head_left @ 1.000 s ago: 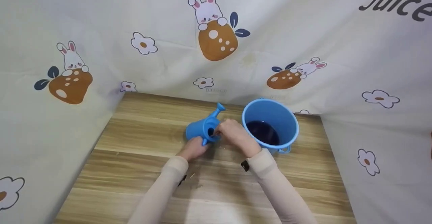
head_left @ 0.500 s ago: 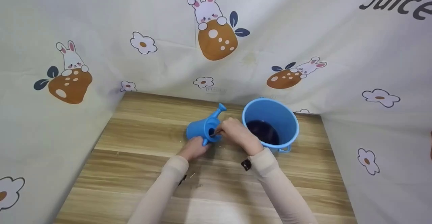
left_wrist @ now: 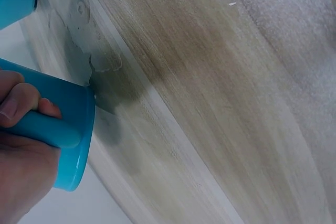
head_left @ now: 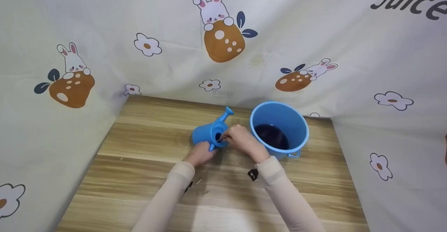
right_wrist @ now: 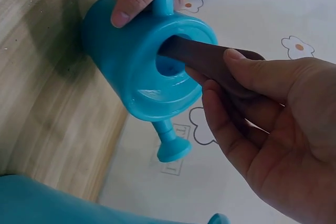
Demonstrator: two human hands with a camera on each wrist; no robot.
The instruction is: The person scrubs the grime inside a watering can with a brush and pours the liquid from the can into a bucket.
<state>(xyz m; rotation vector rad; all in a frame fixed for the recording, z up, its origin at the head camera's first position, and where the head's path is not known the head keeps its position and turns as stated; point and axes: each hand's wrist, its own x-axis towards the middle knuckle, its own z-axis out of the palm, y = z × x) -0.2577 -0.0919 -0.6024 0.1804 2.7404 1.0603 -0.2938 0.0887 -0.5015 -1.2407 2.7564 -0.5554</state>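
Observation:
A blue watering can [head_left: 202, 134] is tilted on its side above the wooden table, its opening turned to the right. My left hand [head_left: 200, 154] grips its handle [left_wrist: 50, 129], fingers curled round it. With my right hand [head_left: 242, 139] I pinch a dark brown, folded piece that looks like a cloth [right_wrist: 210, 61], between thumb and fingers. Its far end goes into the can's round opening [right_wrist: 170, 66]; that end is hidden inside. The can's spout with its rose [right_wrist: 174, 149] points to the back.
A blue bucket [head_left: 303, 123] stands at the back right, dark liquid [head_left: 270, 136] at its bottom. Wet patches [left_wrist: 94, 51] and small pale bits lie on the wooden table [head_left: 146, 176]. Printed fabric walls [head_left: 167, 71] enclose the back and both sides.
My right hand shifts only slightly at the can's opening, its wrist now a little lower and further left. The can, my left hand and the bucket stay nearly where they were.

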